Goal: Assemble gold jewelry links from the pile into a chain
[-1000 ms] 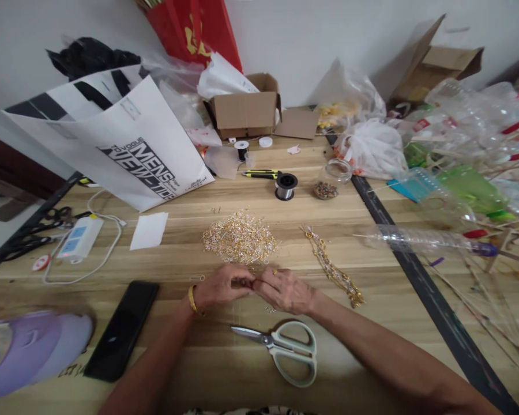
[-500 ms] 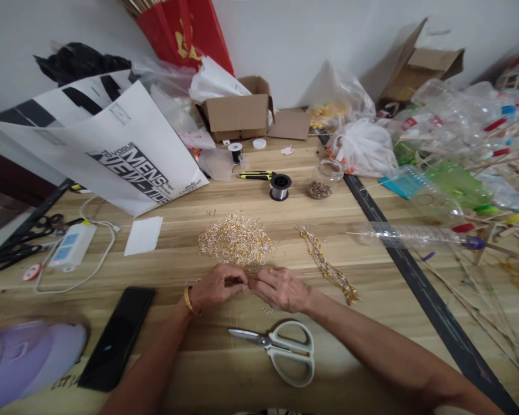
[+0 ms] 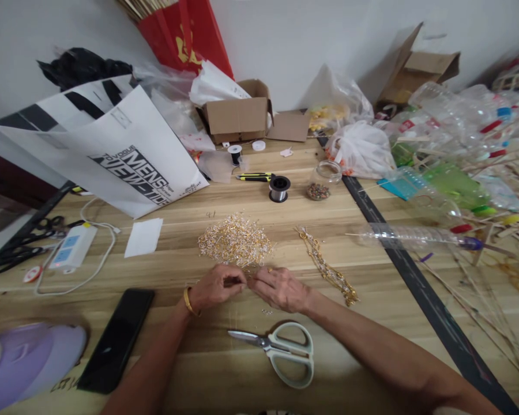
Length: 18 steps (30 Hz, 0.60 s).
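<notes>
My left hand (image 3: 219,285) and my right hand (image 3: 279,288) meet fingertip to fingertip, low over the table, both pinched closed. Whatever lies between the fingers is too small to make out; faint thin strands hang below my left hand. Just beyond them spreads a heap of gold and clear beads (image 3: 234,239). A beaded gold strand bundle (image 3: 326,265) rests to the right of my right hand. Nearer to me lie scissors (image 3: 270,344) with cream handles, blades pointing left. A few small loose beads (image 3: 267,312) sit between the scissors and my right hand.
Behind the heap stand a wire spool (image 3: 279,189), a yellow-black cutter (image 3: 255,177) and a glass jar of beads (image 3: 323,181). To the left are a black phone (image 3: 117,340), a power strip (image 3: 73,248) and a white paper bag (image 3: 112,150). Plastic bottles (image 3: 450,109) crowd the right.
The view has shifted very slightly. Both hands keep the same pinched pose in nearly the same place, and the objects around them stay put.
</notes>
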Motion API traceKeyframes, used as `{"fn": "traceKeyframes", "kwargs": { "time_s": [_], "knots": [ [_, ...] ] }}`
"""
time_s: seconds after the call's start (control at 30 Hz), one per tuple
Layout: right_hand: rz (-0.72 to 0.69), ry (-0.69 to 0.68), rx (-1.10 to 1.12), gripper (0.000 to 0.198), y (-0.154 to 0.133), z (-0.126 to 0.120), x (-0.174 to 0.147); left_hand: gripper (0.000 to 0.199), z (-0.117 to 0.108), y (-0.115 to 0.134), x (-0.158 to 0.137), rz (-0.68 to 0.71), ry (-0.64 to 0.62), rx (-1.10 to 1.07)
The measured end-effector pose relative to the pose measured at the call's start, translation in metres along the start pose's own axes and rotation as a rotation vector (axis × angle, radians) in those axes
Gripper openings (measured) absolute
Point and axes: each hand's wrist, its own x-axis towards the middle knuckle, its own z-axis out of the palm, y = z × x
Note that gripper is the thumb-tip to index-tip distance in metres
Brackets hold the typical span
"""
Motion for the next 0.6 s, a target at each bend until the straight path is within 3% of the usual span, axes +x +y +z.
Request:
{"fn": "traceKeyframes", "kwargs": {
  "time_s": [0.6],
  "knots": [
    [0.032, 0.011, 0.003, 0.011, -0.0007, 0.0018, 0.0000, 0.012, -0.0008, -0.0016, 0.0014, 0.004, 0.025, 0.025]
  ]
}}
